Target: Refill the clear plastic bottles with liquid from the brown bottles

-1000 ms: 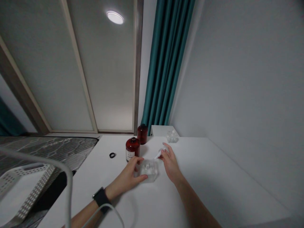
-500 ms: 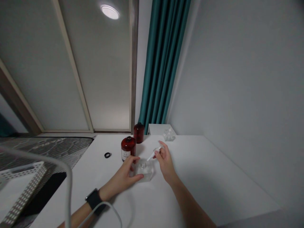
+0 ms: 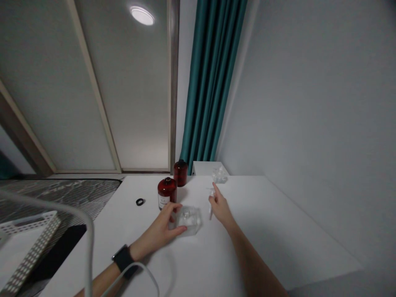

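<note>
My left hand (image 3: pixel 163 231), with a dark watch on its wrist, is wrapped round the side of a clear square glass bottle (image 3: pixel 189 219) that stands on the white table (image 3: pixel 262 231). My right hand (image 3: pixel 220 206) hovers just right of the bottle and pinches a small clear pump with a thin white tube (image 3: pixel 210 210) hanging down from it. The tube is outside the bottle, to its right. Two dark red bottles stand behind: a near one (image 3: pixel 167 192) with a label and a far one (image 3: pixel 180 173).
A small black ring (image 3: pixel 140 202) lies on the table left of the red bottles. A clear glass item (image 3: pixel 219 175) sits at the table's far edge by a white box (image 3: pixel 204 168). A white perforated basket (image 3: pixel 27 243) stands at the lower left. A teal curtain (image 3: pixel 213 82) hangs behind.
My right hand has drawn the pump tube away from the clear bottle's mouth and moved it right, so the tube now hangs down beside the bottle. My left hand stays on the bottle.
</note>
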Demonstrator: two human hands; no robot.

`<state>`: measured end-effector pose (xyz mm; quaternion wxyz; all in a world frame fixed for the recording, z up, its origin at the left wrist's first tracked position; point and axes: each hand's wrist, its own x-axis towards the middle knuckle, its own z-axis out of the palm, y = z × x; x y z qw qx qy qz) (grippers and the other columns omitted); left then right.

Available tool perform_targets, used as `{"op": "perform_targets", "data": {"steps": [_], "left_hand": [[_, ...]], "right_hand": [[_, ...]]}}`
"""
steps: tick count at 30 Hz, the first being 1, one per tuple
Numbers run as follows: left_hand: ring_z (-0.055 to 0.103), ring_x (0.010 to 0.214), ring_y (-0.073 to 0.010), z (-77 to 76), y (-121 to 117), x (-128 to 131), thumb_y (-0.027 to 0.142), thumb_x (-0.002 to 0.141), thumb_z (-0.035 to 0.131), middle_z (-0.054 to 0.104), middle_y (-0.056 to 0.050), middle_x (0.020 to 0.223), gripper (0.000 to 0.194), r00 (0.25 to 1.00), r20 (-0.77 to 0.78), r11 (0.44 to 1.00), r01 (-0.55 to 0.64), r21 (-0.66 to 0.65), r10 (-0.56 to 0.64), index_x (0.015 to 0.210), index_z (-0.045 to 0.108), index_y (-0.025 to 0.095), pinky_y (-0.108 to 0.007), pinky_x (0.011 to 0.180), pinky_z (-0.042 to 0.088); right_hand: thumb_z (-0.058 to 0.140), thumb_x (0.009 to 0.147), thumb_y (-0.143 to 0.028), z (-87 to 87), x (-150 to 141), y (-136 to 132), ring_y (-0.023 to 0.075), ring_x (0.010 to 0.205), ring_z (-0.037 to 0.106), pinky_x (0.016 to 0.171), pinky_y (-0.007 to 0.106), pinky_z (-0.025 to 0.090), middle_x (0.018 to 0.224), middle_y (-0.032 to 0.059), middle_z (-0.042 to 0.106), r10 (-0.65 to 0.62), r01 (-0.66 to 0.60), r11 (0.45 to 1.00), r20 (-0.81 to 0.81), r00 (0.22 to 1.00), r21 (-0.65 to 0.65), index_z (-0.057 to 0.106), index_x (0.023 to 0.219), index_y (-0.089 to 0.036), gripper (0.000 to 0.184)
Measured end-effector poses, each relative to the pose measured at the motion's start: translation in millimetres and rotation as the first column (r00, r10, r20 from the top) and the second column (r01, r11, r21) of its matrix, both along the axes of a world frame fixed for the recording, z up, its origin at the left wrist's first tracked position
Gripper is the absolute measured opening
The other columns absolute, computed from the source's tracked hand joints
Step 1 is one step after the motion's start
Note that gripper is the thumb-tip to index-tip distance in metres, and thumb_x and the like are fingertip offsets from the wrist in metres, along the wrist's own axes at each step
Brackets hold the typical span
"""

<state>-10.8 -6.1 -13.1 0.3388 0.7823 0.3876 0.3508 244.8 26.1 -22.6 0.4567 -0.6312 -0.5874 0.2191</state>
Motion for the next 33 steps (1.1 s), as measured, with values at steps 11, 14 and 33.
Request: {"op": "perform_targets", "data": {"steps": [11,14,33], "left_hand": [[0.058,0.1,-0.0251,0.2,0,1,0.024,0.079,0.069,0.056,-0.008,0.115,0.047,1.0,-0.007,1.0,-0.002,0.008,0.002,0.122,0.051,0.022,-0.039,0.081,0.052],[0.058,0.099,-0.0245,-1.2,1,1,0.025,0.079,0.069,0.057,-0.008,0.115,0.047,1.0,-0.007,1.0,-0.001,0.017,0.001,0.123,0.051,0.022,-0.038,0.081,0.052],[0.051,0.114,-0.0295,18.6,17,-13,0.033,0.089,0.058,0.045,-0.013,0.126,0.053,0.839,0.256,0.761,-0.544,0.352,0.481,0.135,0.035,0.021,-0.049,0.095,0.048]], "right_hand": [[0.054,0.087,-0.025,-16.7,0,8,0.0301,0.107,0.053,0.096,0.044,0.031,0.11,0.0119,0.069,0.011,0.001,1.0,0.43,0.903,-0.029,0.055,0.136,-0.022,0.048],[0.054,0.087,-0.025,-18.0,0,9,0.031,0.108,0.052,0.096,0.045,0.032,0.111,0.0138,0.067,-0.003,0.008,1.0,0.449,0.894,-0.01,0.057,0.134,-0.022,0.047],[0.081,0.068,-0.022,12.8,-52,-49,0.0275,0.127,0.05,0.112,0.047,0.033,0.135,0.0109,0.054,0.563,-0.567,0.824,-0.095,0.821,-0.013,0.038,0.146,-0.025,0.089]]}}
